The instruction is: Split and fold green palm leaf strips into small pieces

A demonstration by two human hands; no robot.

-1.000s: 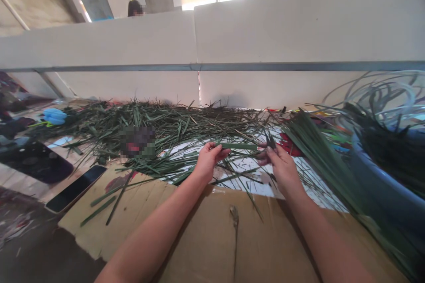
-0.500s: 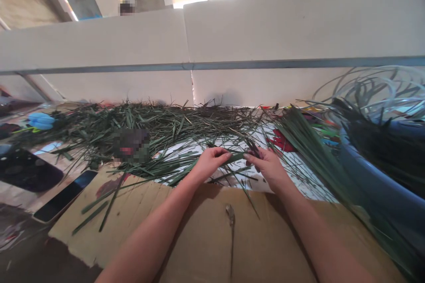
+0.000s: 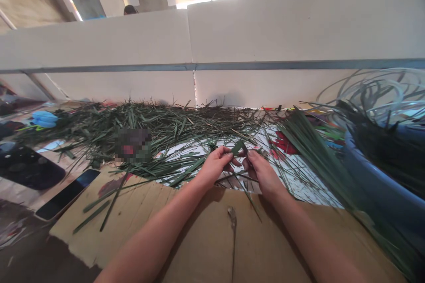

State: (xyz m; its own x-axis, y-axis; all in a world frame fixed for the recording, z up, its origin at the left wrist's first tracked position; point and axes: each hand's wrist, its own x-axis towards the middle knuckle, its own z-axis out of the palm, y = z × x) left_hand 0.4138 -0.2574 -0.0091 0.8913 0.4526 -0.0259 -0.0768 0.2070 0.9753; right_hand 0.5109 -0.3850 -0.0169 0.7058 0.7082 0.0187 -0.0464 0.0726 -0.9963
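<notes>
Between my two hands, over the white sheet (image 3: 292, 166), a green leaf strip (image 3: 237, 147) is bent upward. My left hand (image 3: 217, 163) pinches it between thumb and forefinger, the other fingers curled beneath. My right hand (image 3: 264, 170) is closed at the strip's darker right end, near a dark piece I cannot make out clearly. Below the hands, thin green strips (image 3: 251, 203) cross the sheet and overlap the edge of a brown cardboard (image 3: 206, 234). A small stalk-like thing (image 3: 232, 219) lies on the cardboard between my forearms.
A long heap of green strips (image 3: 159, 119) lies along the white partition (image 3: 265, 31). At right stand a bundle of long leaves (image 3: 308, 150) and a blue tub (image 3: 361, 163) with dark strands. A phone (image 3: 68, 194) lies left; a person's head (image 3: 130, 9) shows beyond the partition.
My hands have come closer together, and the strip between them has gone from nearly flat to bent upward. My right hand has turned, with its fingers curling inward.
</notes>
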